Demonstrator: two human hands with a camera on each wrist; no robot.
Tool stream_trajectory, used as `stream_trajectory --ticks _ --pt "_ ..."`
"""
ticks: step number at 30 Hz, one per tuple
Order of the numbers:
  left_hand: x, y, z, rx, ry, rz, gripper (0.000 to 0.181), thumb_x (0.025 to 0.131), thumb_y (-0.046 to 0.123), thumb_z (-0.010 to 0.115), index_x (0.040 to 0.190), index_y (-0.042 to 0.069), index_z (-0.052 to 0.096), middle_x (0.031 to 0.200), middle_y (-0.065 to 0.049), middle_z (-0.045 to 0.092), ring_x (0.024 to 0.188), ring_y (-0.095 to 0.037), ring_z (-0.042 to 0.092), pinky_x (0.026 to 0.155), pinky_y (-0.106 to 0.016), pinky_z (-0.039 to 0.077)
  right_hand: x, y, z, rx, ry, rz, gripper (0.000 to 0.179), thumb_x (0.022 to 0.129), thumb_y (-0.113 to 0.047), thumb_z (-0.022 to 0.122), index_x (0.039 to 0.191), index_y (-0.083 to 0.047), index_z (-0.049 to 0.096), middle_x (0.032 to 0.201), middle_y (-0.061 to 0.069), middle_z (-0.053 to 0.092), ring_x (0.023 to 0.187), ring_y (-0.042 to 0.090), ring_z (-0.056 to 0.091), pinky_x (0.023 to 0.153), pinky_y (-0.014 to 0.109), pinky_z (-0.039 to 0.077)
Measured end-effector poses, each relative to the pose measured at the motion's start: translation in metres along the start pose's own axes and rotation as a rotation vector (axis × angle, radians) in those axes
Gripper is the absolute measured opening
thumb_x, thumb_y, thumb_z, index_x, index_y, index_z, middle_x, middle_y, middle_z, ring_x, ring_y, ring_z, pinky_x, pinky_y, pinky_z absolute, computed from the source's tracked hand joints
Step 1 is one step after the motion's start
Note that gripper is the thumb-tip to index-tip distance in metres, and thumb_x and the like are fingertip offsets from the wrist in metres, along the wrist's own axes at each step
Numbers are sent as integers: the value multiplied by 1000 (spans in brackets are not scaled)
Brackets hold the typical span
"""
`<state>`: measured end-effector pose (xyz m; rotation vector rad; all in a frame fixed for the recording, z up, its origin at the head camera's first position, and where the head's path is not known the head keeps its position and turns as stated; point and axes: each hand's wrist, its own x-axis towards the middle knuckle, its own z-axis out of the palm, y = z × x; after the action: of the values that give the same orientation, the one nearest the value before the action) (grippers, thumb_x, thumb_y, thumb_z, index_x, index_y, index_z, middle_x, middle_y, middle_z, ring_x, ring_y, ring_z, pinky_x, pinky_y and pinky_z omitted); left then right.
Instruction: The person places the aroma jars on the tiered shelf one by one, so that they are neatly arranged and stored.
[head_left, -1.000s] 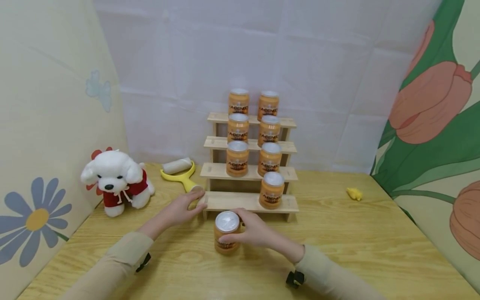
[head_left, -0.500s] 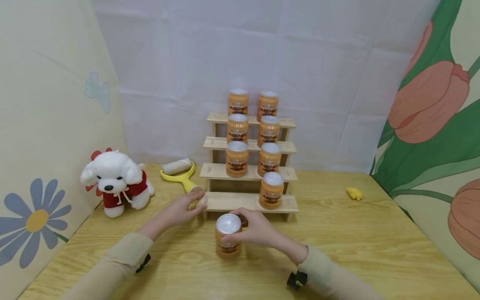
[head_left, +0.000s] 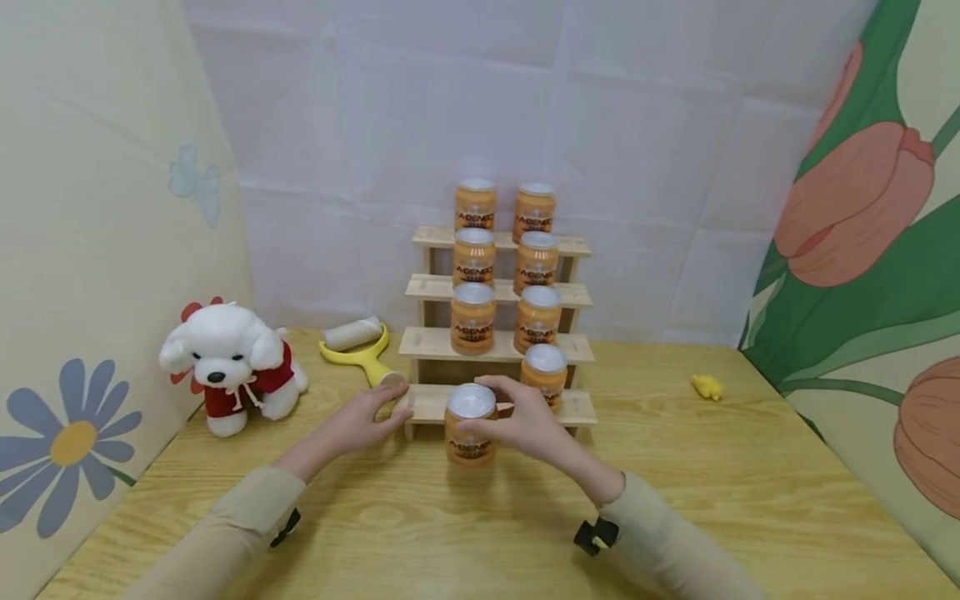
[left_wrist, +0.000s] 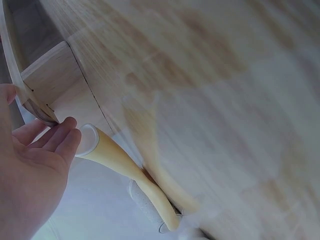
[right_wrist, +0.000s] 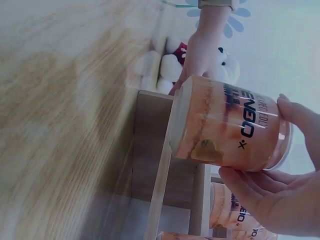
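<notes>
My right hand [head_left: 527, 418] holds an orange can [head_left: 470, 446] with a silver lid near its top, thumb on one side and fingers on the other. In the right wrist view the can [right_wrist: 230, 125] is raised off the table, its base overlapping the lowest step. That step belongs to a wooden tiered display shelf [head_left: 427, 404]. My left hand [head_left: 369, 417] grips the left end of the bottom step; in the left wrist view, its fingers [left_wrist: 62, 132] and thumb lie on either side of the board end. Another orange can [head_left: 546, 377] stands on this step, partly behind my right hand.
Pairs of matching cans [head_left: 472, 321] stand on the upper steps. Left of the shelf lies a yellow-handled lint roller [head_left: 367, 358], close to my left fingers. A white plush dog [head_left: 232, 358] sits farther left. A small yellow object [head_left: 707, 387] lies at the right.
My right hand has lifted the can and carried it forward and slightly right, toward the bottom step. The left hand stays at the step's end.
</notes>
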<state>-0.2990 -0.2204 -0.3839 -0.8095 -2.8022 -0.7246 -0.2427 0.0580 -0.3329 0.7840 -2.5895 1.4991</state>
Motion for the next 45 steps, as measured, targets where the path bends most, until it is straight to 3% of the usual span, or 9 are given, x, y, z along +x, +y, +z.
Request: stream_trajectory --ticks 8,13,22,30,45 --pt "0 1 0 4 8 15 54 95 31 56 133 -6 48 136 -27 47 126 -43 44 102 -54 38 13 3 4 -43 105 -15 61 78 -31 77 130 -8 54 116 9 64 98 21 64 78 29 55" --pt "0 2 0 -4 6 9 54 94 30 57 133 -7 48 135 -27 48 126 -43 44 102 -54 38 21 8 4 -63 129 -25 59 81 -31 74 130 -8 53 109 9 65 90 19 63 70 27 53" --pt "0 1 2 -8 0 5 55 94 32 56 133 -6 48 135 -26 48 126 -42 45 102 -54 39 32 15 5 -163 161 -22 69 83 -31 72 138 1 44 118 16 49 86 18 46 70 28 42" --pt "0 1 0 -18 5 -5 55 95 32 56 134 -6 47 137 -26 47 126 -42 44 102 -55 38 38 15 7 -182 214 -57 70 83 -32 71 137 1 44 129 18 51 113 31 53 90 44 49" --pt "0 2 -1 -13 -7 15 55 95 31 56 134 -7 46 135 -26 48 125 -42 46 102 -54 39 42 13 10 -227 239 -66 62 83 -34 70 129 0 47 118 16 56 104 26 57 83 38 51"
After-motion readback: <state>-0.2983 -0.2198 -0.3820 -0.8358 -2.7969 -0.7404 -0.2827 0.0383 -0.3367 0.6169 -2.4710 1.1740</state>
